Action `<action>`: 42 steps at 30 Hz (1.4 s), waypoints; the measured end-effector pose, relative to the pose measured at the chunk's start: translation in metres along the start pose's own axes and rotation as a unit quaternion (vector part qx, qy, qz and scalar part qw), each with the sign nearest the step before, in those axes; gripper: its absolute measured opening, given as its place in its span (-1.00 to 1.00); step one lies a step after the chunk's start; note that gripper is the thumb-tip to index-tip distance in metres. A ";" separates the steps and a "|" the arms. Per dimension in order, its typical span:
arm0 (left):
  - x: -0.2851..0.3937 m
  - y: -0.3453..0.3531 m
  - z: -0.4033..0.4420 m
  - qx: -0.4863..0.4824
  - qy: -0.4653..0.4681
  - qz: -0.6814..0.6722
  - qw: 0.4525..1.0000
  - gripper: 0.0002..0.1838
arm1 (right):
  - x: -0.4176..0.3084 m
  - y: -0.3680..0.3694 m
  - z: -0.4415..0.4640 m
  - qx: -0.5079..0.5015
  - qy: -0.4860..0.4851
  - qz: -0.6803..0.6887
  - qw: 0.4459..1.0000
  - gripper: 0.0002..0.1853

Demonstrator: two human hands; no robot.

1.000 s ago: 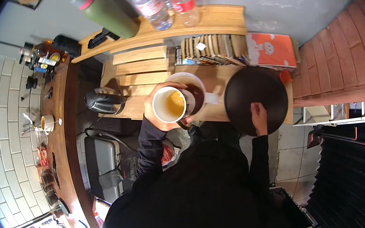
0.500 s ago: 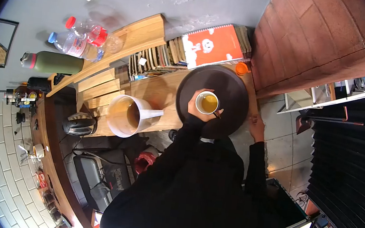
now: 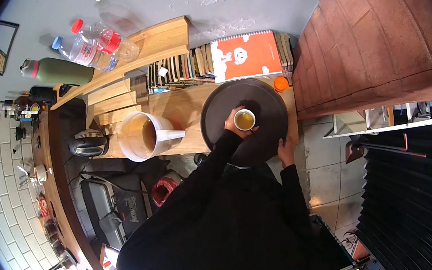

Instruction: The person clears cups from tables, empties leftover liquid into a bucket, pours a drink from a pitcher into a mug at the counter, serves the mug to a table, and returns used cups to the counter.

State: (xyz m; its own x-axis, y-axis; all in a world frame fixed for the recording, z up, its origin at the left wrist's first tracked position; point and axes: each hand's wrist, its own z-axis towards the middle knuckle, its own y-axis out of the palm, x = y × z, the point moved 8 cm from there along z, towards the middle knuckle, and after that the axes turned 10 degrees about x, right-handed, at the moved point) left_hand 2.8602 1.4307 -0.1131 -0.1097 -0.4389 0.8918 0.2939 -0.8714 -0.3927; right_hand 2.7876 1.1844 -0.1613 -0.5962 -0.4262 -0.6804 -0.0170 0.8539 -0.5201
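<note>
Left hand [image 3: 232,123] grasps a white cup [image 3: 245,119] over the dark round tray [image 3: 224,101], mid-frame.
The right hand [image 3: 286,153] is at the tray's lower-right rim, its grip unclear; a pitcher [image 3: 132,136] stands on the worktop [image 3: 189,109], left of centre.

Two hands [image 3: 232,123] [image 3: 286,153], one tray [image 3: 225,101], one pitcher [image 3: 139,137], one kettle [image 3: 89,143].

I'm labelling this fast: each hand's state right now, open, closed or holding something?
Left hand: closed around the cup.
Right hand: at the edge of the dark tray; whether it grips cannot be told.
</note>
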 end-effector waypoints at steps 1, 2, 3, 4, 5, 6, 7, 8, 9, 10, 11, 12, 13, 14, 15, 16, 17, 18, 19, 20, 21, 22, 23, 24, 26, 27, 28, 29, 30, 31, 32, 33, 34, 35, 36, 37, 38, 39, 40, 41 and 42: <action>0.000 -0.003 -0.001 -0.003 -0.012 0.001 1.000 -0.04 | 0.010 0.003 0.008 0.019 -0.005 -0.014 1.000 -0.49; 0.002 -0.008 -0.002 0.001 -0.013 0.002 1.000 -0.04 | 0.019 0.006 0.015 0.037 -0.011 -0.028 0.999 -0.51; 0.011 -0.013 -0.003 -0.016 -0.032 -0.007 0.999 -0.05 | 0.017 0.007 0.013 0.034 -0.013 -0.030 0.999 -0.51; 0.014 -0.018 -0.004 -0.032 -0.051 -0.017 0.998 -0.05 | 0.009 0.005 0.009 0.042 -0.026 0.001 0.999 -0.52; 0.019 -0.025 -0.003 -0.028 -0.053 -0.015 0.998 -0.05 | 0.001 0.003 0.006 0.049 -0.040 0.032 0.997 -0.53; 0.022 -0.031 -0.004 -0.032 -0.036 0.000 0.999 -0.07 | -0.001 0.003 0.004 0.046 -0.041 0.031 0.998 -0.53; 0.024 -0.036 -0.005 -0.038 -0.019 0.016 0.999 -0.09 | -0.001 0.002 0.003 0.053 -0.038 0.010 0.998 -0.52; 0.023 -0.045 -0.006 -0.037 -0.020 0.016 0.999 -0.09 | -0.002 0.000 0.002 0.061 -0.035 -0.010 0.997 -0.52; 0.020 -0.057 -0.008 -0.020 0.002 0.116 0.993 -0.11 | -0.006 -0.002 -0.001 0.061 -0.036 -0.010 0.997 -0.52; 0.015 -0.068 -0.008 -0.002 0.024 0.215 0.976 -0.14 | -0.011 -0.004 -0.004 0.056 -0.037 -0.017 0.998 -0.51; 0.006 -0.081 -0.007 0.017 0.010 0.230 0.973 -0.13 | -0.016 -0.004 -0.007 0.050 -0.038 -0.024 0.998 -0.50; -0.003 -0.094 -0.006 0.036 -0.004 0.246 0.969 -0.13 | -0.017 -0.001 -0.011 0.050 -0.041 -0.025 0.998 -0.50; -0.014 -0.106 -0.008 0.054 -0.038 0.269 0.961 -0.13 | -0.019 -0.001 -0.017 0.082 -0.047 -0.006 0.995 -0.50; -0.020 -0.111 -0.007 0.057 -0.040 0.271 0.960 -0.13 | -0.020 -0.002 -0.023 0.113 -0.052 0.013 0.992 -0.50; -0.034 -0.116 -0.007 0.066 -0.048 0.251 0.965 -0.14 | -0.015 0.005 -0.025 0.110 -0.052 0.013 0.993 -0.50; -0.036 -0.124 -0.003 0.073 -0.056 0.231 0.969 -0.14 | -0.006 0.009 -0.025 0.137 -0.055 0.033 0.989 -0.51; -0.053 -0.123 -0.003 0.002 -0.140 0.237 0.961 -0.14 | 0.003 0.012 -0.026 0.165 -0.058 0.055 0.983 -0.52; -0.064 -0.125 -0.001 0.002 -0.137 0.237 0.962 -0.14 | 0.005 0.014 -0.030 0.167 -0.058 0.058 0.982 -0.52; -0.080 -0.125 0.003 0.007 -0.143 0.234 0.962 -0.14 | 0.005 0.016 -0.034 0.168 -0.057 0.099 0.979 -0.52; -0.095 -0.124 0.008 0.009 -0.147 0.230 0.962 -0.14 | 0.006 0.018 -0.036 0.172 -0.055 0.141 0.974 -0.52; -0.086 -0.126 0.014 0.002 -0.139 0.229 0.964 -0.14 | 0.017 0.022 -0.030 0.180 -0.052 0.146 0.971 -0.52; -0.071 -0.130 0.016 -0.016 -0.174 0.223 0.959 -0.13 | 0.041 0.030 -0.021 0.190 -0.031 0.190 0.963 -0.52; -0.065 -0.133 0.014 -0.037 -0.209 0.218 0.953 -0.13 | 0.059 0.036 -0.021 0.200 -0.009 0.234 0.951 -0.52; -0.067 -0.134 0.009 -0.051 -0.199 0.218 0.954 -0.13 | 0.063 0.038 -0.032 0.213 -0.001 0.240 0.947 -0.52; -0.076 -0.128 0.007 -0.094 -0.190 0.186 0.959 -0.07 | 0.054 0.021 -0.050 0.306 -0.029 0.266 0.914 -0.59; -0.080 -0.124 0.005 -0.111 -0.176 0.182 0.961 -0.07 | 0.048 0.015 -0.066 0.325 -0.023 0.272 0.905 -0.59; -0.091 -0.124 0.002 -0.112 -0.186 0.222 0.950 -0.12 | 0.038 0.006 -0.087 0.356 -0.008 0.231 0.906 -0.67; -0.102 -0.122 0.000 -0.112 -0.196 0.261 0.939 -0.17 | 0.033 -0.002 -0.104 0.384 0.007 0.189 0.904 -0.74; -0.116 -0.113 -0.002 -0.125 -0.184 0.256 0.941 -0.17 | 0.038 -0.006 -0.115 0.399 0.014 0.191 0.897 -0.74; -0.132 -0.103 -0.003 -0.134 -0.166 0.225 0.951 -0.25 | 0.038 -0.012 -0.127 0.422 0.004 0.171 0.890 -0.81; -0.137 -0.095 -0.003 -0.141 -0.150 0.193 0.959 -0.32 | 0.040 -0.016 -0.138 0.443 -0.005 0.149 0.884 -0.86; -0.127 -0.092 -0.003 -0.153 -0.143 0.191 0.959 -0.32 | 0.046 -0.017 -0.149 0.453 0.003 0.151 0.879 -0.86; -0.103 -0.092 -0.002 -0.173 -0.139 0.174 0.959 -0.43 | 0.054 -0.021 -0.163 0.488 0.014 0.177 0.855 -0.88; -0.081 -0.091 -0.001 -0.195 -0.134 0.157 0.959 -0.52 | 0.062 -0.024 -0.180 0.523 0.025 0.204 0.827 -0.90; -0.065 -0.089 -0.002 -0.210 -0.123 0.157 0.957 -0.52 | 0.063 -0.031 -0.196 0.535 0.035 0.207 0.818 -0.90; -0.049 -0.085 -0.004 -0.217 -0.118 0.122 0.961 -0.53 | 0.063 -0.038 -0.211 0.514 0.057 0.215 0.828 -0.90; -0.032 -0.078 -0.005 -0.227 -0.112 0.086 0.964 -0.53 | 0.068 -0.042 -0.222 0.496 0.077 0.224 0.836 -0.89; -0.019 -0.070 -0.010 -0.246 -0.095 0.080 0.961 -0.53 | 0.079 -0.046 -0.234 0.515 0.085 0.230 0.821 -0.89; -0.003 -0.063 -0.015 -0.248 -0.056 0.058 0.965 -0.55 | 0.091 -0.049 -0.247 0.542 0.079 0.253 0.798 -0.89; 0.014 -0.055 -0.020 -0.250 -0.017 0.034 0.967 -0.58 | 0.103 -0.054 -0.259 0.570 0.072 0.274 0.771 -0.89; 0.029 -0.044 -0.028 -0.273 0.003 0.025 0.962 -0.58 | 0.101 -0.065 -0.279 0.592 0.080 0.280 0.751 -0.89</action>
State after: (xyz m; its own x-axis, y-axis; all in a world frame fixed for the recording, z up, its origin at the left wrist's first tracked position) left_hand 2.8173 1.4504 -0.0764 -0.1143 -0.4832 0.8680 -0.2436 -0.8335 -0.4960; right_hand 2.5047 1.1685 -0.0524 -0.3336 0.0238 -0.9424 0.9423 -0.0198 -0.3341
